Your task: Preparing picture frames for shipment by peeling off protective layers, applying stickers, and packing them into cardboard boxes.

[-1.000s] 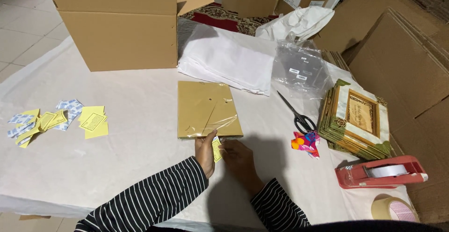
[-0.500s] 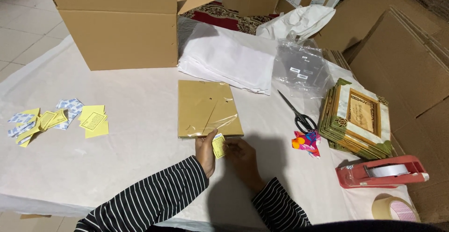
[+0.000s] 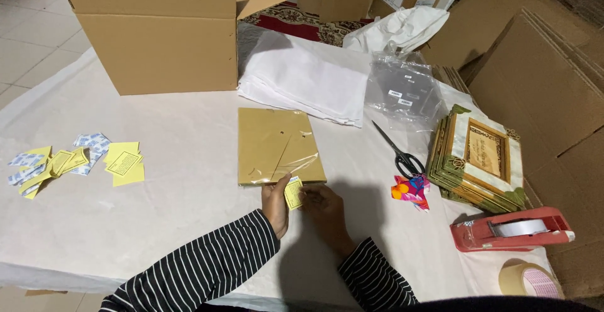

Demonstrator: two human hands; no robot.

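Left hand (image 3: 275, 204) and right hand (image 3: 319, 200) pinch a small yellow card (image 3: 293, 193) between their fingertips — card sits at the near edge of the flat brown panel in clear wrap (image 3: 277, 146). Panel lies on the white table cover (image 3: 176, 224), scissors (image 3: 397, 150) just to its right — more yellow cards (image 3: 124, 163) well apart on the left.

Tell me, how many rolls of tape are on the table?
2. One white roll sits inside the red tape dispenser near the table's right edge. One tan tape roll lies flat just in front of it, at the bottom right corner. Others may be hidden inside the boxes.
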